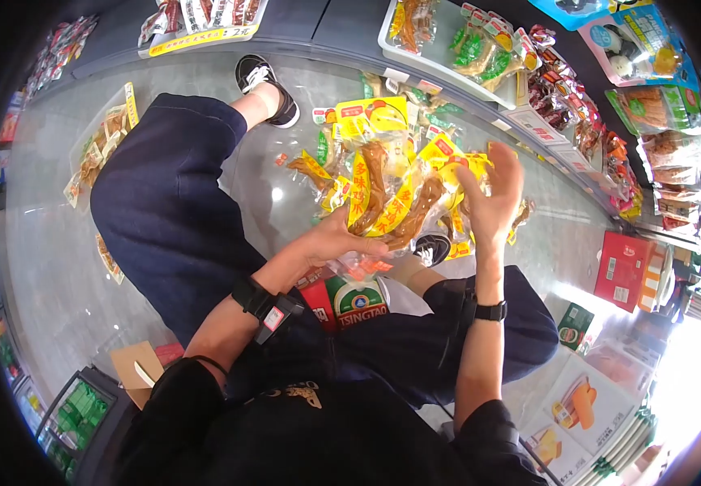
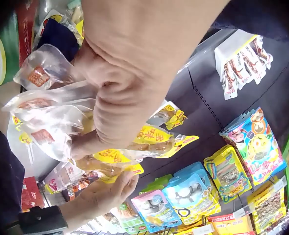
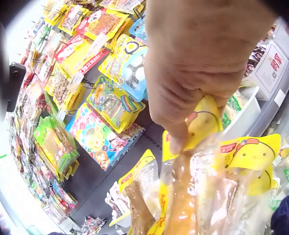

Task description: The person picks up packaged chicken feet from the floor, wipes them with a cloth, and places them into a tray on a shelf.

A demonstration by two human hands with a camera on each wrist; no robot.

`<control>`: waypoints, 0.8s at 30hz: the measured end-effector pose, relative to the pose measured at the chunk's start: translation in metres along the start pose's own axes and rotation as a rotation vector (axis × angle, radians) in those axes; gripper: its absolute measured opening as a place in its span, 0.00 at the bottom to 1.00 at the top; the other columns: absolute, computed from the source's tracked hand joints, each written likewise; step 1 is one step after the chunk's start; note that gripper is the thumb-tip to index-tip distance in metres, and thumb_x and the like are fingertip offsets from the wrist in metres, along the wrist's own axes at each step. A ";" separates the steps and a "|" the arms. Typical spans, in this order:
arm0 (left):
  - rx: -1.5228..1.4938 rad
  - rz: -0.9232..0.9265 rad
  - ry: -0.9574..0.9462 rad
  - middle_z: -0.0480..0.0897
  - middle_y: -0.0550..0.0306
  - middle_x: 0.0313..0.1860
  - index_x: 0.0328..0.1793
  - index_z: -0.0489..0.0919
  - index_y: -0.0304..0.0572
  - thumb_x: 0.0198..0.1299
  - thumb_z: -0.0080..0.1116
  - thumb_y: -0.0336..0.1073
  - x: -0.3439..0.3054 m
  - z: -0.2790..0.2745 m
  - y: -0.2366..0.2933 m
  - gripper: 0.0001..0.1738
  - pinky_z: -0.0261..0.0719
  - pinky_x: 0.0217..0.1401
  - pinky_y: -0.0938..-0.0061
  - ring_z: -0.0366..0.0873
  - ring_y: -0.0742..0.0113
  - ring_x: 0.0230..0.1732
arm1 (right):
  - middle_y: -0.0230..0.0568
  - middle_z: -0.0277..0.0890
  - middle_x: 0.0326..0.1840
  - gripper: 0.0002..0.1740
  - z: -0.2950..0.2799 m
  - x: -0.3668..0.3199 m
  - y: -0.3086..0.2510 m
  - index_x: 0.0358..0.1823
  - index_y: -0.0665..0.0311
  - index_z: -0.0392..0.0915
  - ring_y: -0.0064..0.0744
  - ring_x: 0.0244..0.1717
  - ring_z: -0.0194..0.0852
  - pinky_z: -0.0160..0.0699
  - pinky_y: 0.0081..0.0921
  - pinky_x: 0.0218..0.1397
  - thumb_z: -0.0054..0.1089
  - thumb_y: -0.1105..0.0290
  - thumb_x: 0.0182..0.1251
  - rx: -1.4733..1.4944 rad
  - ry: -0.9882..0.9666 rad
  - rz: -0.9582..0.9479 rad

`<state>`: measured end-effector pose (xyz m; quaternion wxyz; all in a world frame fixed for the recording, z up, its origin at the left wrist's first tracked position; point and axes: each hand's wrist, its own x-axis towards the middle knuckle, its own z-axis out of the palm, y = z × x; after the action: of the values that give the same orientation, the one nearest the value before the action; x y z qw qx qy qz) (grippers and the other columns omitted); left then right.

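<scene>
My left hand (image 1: 328,243) grips the clear lower ends of several vacuum-sealed meat snack packs (image 1: 375,190), with yellow printed strips and brown pieces inside. In the left wrist view, its thumb and fingers bunch the crinkled clear plastic (image 2: 56,122). My right hand (image 1: 496,194) is at the upper right of these packs. The right wrist view shows it pinching the yellow top of one pack (image 3: 181,196), with a chick-face print. Beside that pack, another chick-print pack (image 3: 252,152) fans out. More yellow and green packs (image 1: 330,150) lie on the floor beneath.
The person sits low, knees apart, over a red and green Tsingtao box (image 1: 358,304). A white tray of packs (image 1: 439,69) stands on the shelf ahead. A tray of snacks (image 1: 107,146) lies on the floor at left. A red carton (image 1: 622,271) stands at right.
</scene>
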<state>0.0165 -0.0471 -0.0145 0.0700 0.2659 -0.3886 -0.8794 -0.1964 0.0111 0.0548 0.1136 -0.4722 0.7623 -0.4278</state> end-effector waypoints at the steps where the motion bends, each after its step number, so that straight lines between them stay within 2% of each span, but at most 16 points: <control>1: -0.018 0.006 0.031 0.75 0.53 0.52 0.60 0.65 0.35 0.42 0.69 0.26 0.003 -0.003 -0.005 0.36 0.69 0.58 0.72 0.72 0.66 0.54 | 0.44 0.70 0.51 0.28 0.003 -0.009 0.007 0.54 0.69 0.65 0.34 0.51 0.71 0.69 0.28 0.55 0.65 0.76 0.51 0.171 0.204 0.058; 2: -0.035 0.011 0.061 0.75 0.53 0.52 0.59 0.66 0.36 0.43 0.68 0.26 0.005 -0.005 -0.008 0.35 0.68 0.58 0.72 0.72 0.66 0.54 | 0.47 0.67 0.55 0.30 0.005 -0.019 0.013 0.56 0.70 0.62 0.36 0.53 0.69 0.67 0.29 0.57 0.64 0.76 0.52 0.342 0.409 0.117; 3: -0.034 0.012 0.064 0.75 0.53 0.52 0.59 0.66 0.36 0.43 0.68 0.26 0.003 -0.003 -0.001 0.35 0.68 0.58 0.72 0.72 0.66 0.54 | 0.48 0.64 0.56 0.32 0.003 -0.031 0.015 0.59 0.72 0.58 0.38 0.56 0.65 0.63 0.32 0.61 0.63 0.73 0.55 0.488 0.325 0.275; 4: -0.058 0.046 0.027 0.75 0.53 0.52 0.59 0.67 0.36 0.44 0.67 0.26 -0.001 0.002 0.010 0.33 0.69 0.58 0.72 0.72 0.65 0.54 | 0.46 0.65 0.54 0.30 0.003 -0.044 0.014 0.58 0.71 0.60 0.34 0.56 0.63 0.61 0.30 0.61 0.61 0.65 0.58 0.584 0.207 0.449; 5: -0.081 0.078 -0.012 0.75 0.54 0.52 0.58 0.67 0.36 0.45 0.66 0.26 -0.002 0.006 0.016 0.32 0.69 0.57 0.72 0.72 0.65 0.53 | 0.45 0.65 0.53 0.35 0.008 -0.061 0.047 0.61 0.71 0.57 0.32 0.54 0.64 0.63 0.26 0.57 0.59 0.56 0.59 0.584 0.006 0.491; 6: -0.079 0.076 -0.017 0.75 0.54 0.52 0.58 0.67 0.36 0.45 0.66 0.26 -0.001 0.008 0.016 0.32 0.69 0.57 0.72 0.72 0.65 0.53 | 0.44 0.64 0.56 0.41 0.024 -0.079 0.055 0.64 0.70 0.54 0.32 0.53 0.64 0.62 0.25 0.56 0.59 0.51 0.58 0.562 -0.050 0.558; 7: -0.075 0.104 -0.034 0.75 0.55 0.51 0.58 0.68 0.36 0.45 0.66 0.26 0.000 0.009 0.016 0.31 0.69 0.58 0.71 0.72 0.65 0.53 | 0.44 0.62 0.59 0.46 0.028 -0.091 0.036 0.68 0.70 0.48 0.33 0.56 0.62 0.60 0.27 0.59 0.61 0.51 0.56 0.967 -0.166 0.716; 8: -0.072 0.131 -0.048 0.75 0.56 0.51 0.58 0.68 0.36 0.46 0.65 0.27 0.000 0.011 0.016 0.31 0.68 0.58 0.71 0.72 0.65 0.53 | 0.44 0.60 0.61 0.48 0.047 -0.106 0.055 0.67 0.69 0.48 0.34 0.58 0.61 0.60 0.28 0.60 0.62 0.51 0.55 0.976 -0.182 0.677; 9: -0.068 0.127 -0.051 0.75 0.56 0.51 0.58 0.68 0.36 0.46 0.65 0.27 -0.002 0.011 0.015 0.31 0.68 0.58 0.71 0.72 0.65 0.53 | 0.45 0.58 0.63 0.48 0.050 -0.103 0.022 0.67 0.69 0.48 0.34 0.60 0.60 0.62 0.29 0.60 0.65 0.54 0.53 1.105 -0.222 0.524; 12: 0.121 0.004 -0.054 0.74 0.56 0.53 0.60 0.66 0.36 0.47 0.65 0.30 -0.006 0.016 0.013 0.32 0.65 0.60 0.72 0.70 0.66 0.55 | 0.42 0.71 0.51 0.33 0.054 -0.095 -0.013 0.59 0.68 0.59 0.30 0.49 0.72 0.71 0.26 0.51 0.65 0.71 0.53 1.137 -0.163 0.623; 14: -0.040 0.080 -0.084 0.70 0.55 0.57 0.65 0.60 0.36 0.47 0.68 0.37 -0.005 0.013 0.007 0.40 0.66 0.59 0.73 0.67 0.70 0.58 | 0.40 0.72 0.48 0.30 0.050 -0.094 -0.020 0.57 0.67 0.61 0.29 0.46 0.73 0.73 0.25 0.49 0.64 0.74 0.53 1.148 -0.117 0.663; 15: -0.064 0.171 -0.185 0.67 0.54 0.61 0.66 0.57 0.37 0.56 0.59 0.46 -0.007 0.012 0.008 0.37 0.64 0.62 0.72 0.65 0.69 0.60 | 0.39 0.74 0.45 0.28 0.048 -0.094 -0.023 0.55 0.67 0.62 0.28 0.43 0.75 0.74 0.24 0.47 0.62 0.77 0.54 1.154 -0.089 0.715; 16: -0.048 0.165 -0.195 0.67 0.54 0.61 0.66 0.57 0.37 0.56 0.59 0.46 -0.009 0.014 0.009 0.37 0.64 0.62 0.72 0.65 0.69 0.60 | 0.39 0.74 0.45 0.28 0.045 -0.095 -0.028 0.55 0.67 0.62 0.28 0.43 0.75 0.74 0.24 0.47 0.62 0.77 0.54 1.166 -0.072 0.708; 18: -0.409 0.061 -0.155 0.66 0.54 0.61 0.67 0.57 0.37 0.63 0.47 0.53 -0.013 0.025 0.016 0.34 0.62 0.64 0.70 0.64 0.68 0.61 | 0.41 0.71 0.50 0.29 0.035 -0.095 -0.038 0.59 0.67 0.59 0.31 0.48 0.72 0.72 0.28 0.51 0.59 0.75 0.56 1.239 -0.113 0.637; 19: -0.419 0.043 -0.136 0.67 0.53 0.61 0.66 0.58 0.36 0.65 0.39 0.54 -0.017 0.034 0.026 0.32 0.65 0.63 0.71 0.66 0.67 0.60 | 0.39 0.72 0.48 0.28 0.030 -0.097 -0.043 0.57 0.67 0.60 0.30 0.48 0.72 0.73 0.26 0.50 0.58 0.76 0.55 1.240 -0.109 0.662; 24: -0.339 0.089 -0.080 0.71 0.54 0.57 0.63 0.62 0.37 0.65 0.44 0.50 -0.036 0.057 0.052 0.28 0.73 0.55 0.74 0.71 0.69 0.55 | 0.40 0.71 0.50 0.28 0.002 -0.101 -0.070 0.56 0.68 0.63 0.32 0.50 0.72 0.72 0.26 0.52 0.60 0.73 0.52 1.325 -0.074 0.582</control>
<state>0.0131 -0.0342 0.0698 0.1372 0.1978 -0.2485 -0.9383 -0.0988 0.0793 0.0836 0.5111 -0.0962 0.4332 -0.7361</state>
